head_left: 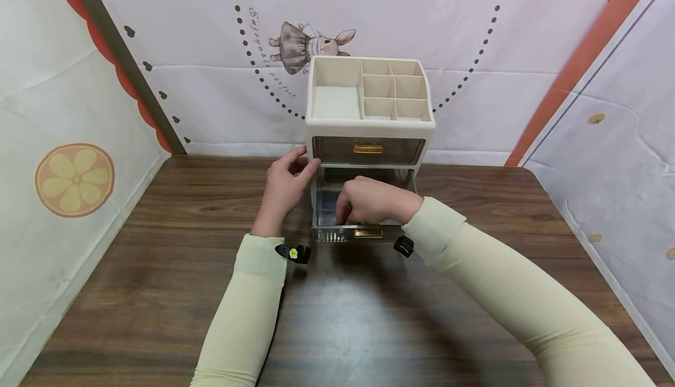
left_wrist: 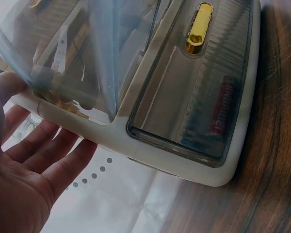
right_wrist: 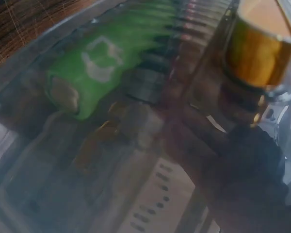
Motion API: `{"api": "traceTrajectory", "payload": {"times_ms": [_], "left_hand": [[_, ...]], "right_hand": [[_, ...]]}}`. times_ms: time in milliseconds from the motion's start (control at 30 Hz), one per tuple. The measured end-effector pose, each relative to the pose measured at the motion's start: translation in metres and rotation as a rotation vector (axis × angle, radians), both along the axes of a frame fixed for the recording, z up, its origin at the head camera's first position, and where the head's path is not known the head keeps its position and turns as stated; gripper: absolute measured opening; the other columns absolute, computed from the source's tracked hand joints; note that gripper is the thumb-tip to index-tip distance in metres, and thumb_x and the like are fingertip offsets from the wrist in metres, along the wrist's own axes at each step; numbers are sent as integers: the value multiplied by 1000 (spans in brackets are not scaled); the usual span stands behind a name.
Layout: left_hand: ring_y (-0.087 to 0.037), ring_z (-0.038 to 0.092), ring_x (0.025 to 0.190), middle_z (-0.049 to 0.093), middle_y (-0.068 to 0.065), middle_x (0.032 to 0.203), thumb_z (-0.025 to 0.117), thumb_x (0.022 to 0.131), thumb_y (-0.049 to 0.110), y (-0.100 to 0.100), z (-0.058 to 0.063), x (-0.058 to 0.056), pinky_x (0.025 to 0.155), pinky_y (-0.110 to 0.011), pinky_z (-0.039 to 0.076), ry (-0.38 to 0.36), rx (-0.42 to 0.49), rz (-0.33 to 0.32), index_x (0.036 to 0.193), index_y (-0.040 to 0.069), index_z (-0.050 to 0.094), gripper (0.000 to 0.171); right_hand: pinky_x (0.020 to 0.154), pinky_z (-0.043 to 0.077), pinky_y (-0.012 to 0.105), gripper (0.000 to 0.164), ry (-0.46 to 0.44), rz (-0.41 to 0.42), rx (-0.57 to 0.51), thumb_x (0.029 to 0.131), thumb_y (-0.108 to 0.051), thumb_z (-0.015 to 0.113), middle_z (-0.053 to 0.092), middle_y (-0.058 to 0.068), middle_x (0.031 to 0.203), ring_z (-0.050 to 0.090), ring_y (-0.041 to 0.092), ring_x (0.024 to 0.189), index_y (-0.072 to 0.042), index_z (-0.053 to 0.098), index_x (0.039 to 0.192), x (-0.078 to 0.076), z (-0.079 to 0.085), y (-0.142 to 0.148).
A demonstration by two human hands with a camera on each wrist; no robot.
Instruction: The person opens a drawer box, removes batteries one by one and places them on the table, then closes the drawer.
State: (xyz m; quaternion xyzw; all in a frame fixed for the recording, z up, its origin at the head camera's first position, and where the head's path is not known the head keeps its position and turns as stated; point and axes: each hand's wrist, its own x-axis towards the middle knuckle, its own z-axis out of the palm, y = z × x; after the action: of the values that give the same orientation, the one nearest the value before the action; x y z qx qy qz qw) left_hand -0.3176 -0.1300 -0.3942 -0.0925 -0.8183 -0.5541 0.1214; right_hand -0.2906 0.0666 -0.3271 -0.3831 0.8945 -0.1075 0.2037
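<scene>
A cream desktop drawer organizer point(head_left: 369, 126) stands at the back of the table. Its upper smoky drawer point(head_left: 337, 149) is closed, and the clear drawer point(head_left: 329, 233) beneath is pulled out. My left hand point(head_left: 285, 182) touches the organizer's left edge, fingers point(left_wrist: 70, 167) stretched along the side wall and thumb at the front. My right hand point(head_left: 371, 201) reaches into the pulled-out drawer with fingers bent down; I cannot tell what they hold. A green cylinder point(right_wrist: 94, 73) with a white mark shows through clear plastic in the right wrist view, near a gold handle point(right_wrist: 259, 48).
Open compartments point(head_left: 379, 88) divide the organizer's top. Behind it hangs a pale printed cloth point(head_left: 200, 35). A lower drawer point(left_wrist: 169, 111) is closed, with a red-labelled item point(left_wrist: 222, 107) inside. Wooden table top point(head_left: 337, 316) extends in front.
</scene>
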Motion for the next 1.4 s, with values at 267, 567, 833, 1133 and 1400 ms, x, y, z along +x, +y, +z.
{"api": "traceTrajectory", "payload": {"times_ms": [267,567,833,1133,1400], "left_hand": [[-22,65,103,68,-9,109,63,90,51,0,1,0,90,-42,52,15,0,12,133,20,60,53],[-22,65,102,69,-11,109,64,90,50,-2,-1,-1,91,-42,52,17,12,11,132,19,60,53],[-23,65,104,68,-10,111,64,89,52,-1,-2,1,91,-43,52,-3,5,14,133,19,59,55],[-22,64,104,69,-9,111,64,89,53,0,-2,0,92,-42,51,-1,3,13,134,20,59,56],[-21,64,104,69,-8,111,63,88,55,1,0,-2,92,-42,51,-8,-2,12,133,22,60,56]], "right_hand": [[76,54,27,15,-9,30,-22,87,-9,70,73,-9,88,64,3,81,-23,76,87,-4,-3,-3],[79,55,27,14,-13,62,-75,88,-6,69,73,-4,92,67,6,85,-14,75,98,-6,-8,-5],[79,55,27,16,25,62,-64,88,-6,67,72,-4,93,65,6,84,-14,74,101,-6,-11,-2],[77,53,25,21,86,42,-127,87,-6,64,71,-3,94,64,5,84,-14,74,103,-6,-6,11],[76,54,26,19,166,22,-201,89,-9,65,71,-1,96,65,6,83,-11,74,105,-1,6,29]]}}
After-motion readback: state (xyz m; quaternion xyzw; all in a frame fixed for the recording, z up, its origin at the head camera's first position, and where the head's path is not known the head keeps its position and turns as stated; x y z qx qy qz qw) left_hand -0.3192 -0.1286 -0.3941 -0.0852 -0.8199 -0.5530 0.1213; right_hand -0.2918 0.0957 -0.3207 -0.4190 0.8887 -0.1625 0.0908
